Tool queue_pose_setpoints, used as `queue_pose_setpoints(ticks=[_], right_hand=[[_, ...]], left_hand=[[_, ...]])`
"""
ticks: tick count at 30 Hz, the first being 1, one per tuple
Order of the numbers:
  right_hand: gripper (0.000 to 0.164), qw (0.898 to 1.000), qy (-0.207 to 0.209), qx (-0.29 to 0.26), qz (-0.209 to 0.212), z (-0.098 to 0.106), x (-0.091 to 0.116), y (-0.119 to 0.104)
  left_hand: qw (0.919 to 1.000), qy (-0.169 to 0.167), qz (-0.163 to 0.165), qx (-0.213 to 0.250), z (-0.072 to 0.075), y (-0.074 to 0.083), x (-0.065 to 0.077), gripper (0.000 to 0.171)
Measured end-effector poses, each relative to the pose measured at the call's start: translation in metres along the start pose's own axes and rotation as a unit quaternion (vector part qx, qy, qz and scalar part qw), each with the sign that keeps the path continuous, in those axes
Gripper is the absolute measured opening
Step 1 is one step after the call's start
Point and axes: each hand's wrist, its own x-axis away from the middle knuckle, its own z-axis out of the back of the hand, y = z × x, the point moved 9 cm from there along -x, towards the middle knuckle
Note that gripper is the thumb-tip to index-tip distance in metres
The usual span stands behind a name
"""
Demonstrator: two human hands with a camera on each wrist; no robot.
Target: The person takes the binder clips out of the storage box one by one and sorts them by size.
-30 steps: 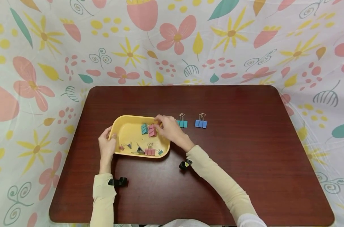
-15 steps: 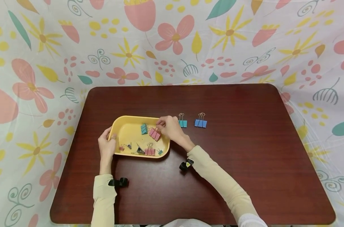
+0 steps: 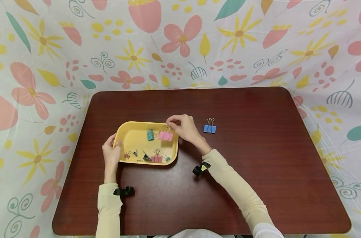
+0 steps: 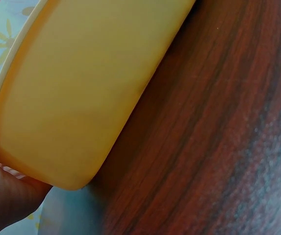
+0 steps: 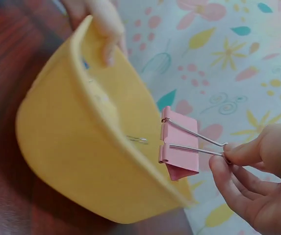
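Note:
My left hand point(image 3: 112, 153) grips the left end of a yellow tray point(image 3: 133, 124), thumb inside the rim. Between thumb and fingers, my right hand point(image 3: 184, 127) pinches the wire handles of a pink binder clip point(image 3: 166, 136), held above the tray's right end. The right wrist view shows the pink clip point(image 5: 179, 144) hanging free of the rim. Inside the tray lie a teal binder clip point(image 3: 150, 135), another pink binder clip point(image 3: 156, 158), a dark clip point(image 3: 146, 157) and several small clips. In the left wrist view, the tray's outer wall point(image 4: 91, 88) hides its contents.
A blue binder clip point(image 3: 209, 128) stands on the brown table point(image 3: 258, 148), right of my right hand. The teal clip seen earlier beside it is now hidden behind that hand. A floral cloth point(image 3: 183, 66) hangs behind the table.
The pink binder clip has turned and come up out of the tray's bottom in my right hand, which has moved slightly right and away from me. My left hand keeps its place.

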Motion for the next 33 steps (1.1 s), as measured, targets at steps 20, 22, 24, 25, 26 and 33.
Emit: queue_pose_setpoints(ticks=[20, 22, 24, 25, 26, 33], right_hand=[[0.01, 0.993, 0.11, -0.047, -0.022, 0.106, 0.0, 0.018], [0.011, 0.991, 0.12, -0.043, -0.027, 0.115, 0.0, 0.023], [0.011, 0.99, 0.129, -0.036, -0.037, 0.123, 0.001, 0.029], [0.01, 0.99, 0.136, -0.029, -0.04, 0.127, 0.002, 0.031], [0.01, 0.989, 0.141, -0.025, -0.04, 0.13, 0.002, 0.037], [0.011, 0.985, 0.165, -0.008, -0.044, 0.148, 0.009, 0.056]], left_hand=[[0.9999, 0.005, -0.003, 0.013, 0.001, 0.002, 0.001, 0.036], [0.9999, 0.004, -0.005, 0.013, 0.001, 0.002, 0.001, 0.035], [0.9999, 0.004, -0.004, 0.014, 0.001, 0.002, 0.001, 0.035], [0.9999, 0.003, -0.001, 0.015, 0.001, 0.001, 0.001, 0.035], [0.9999, 0.003, -0.001, 0.015, 0.0, 0.001, 0.001, 0.035], [0.9999, 0.001, -0.004, 0.016, 0.0, -0.001, 0.0, 0.035]])
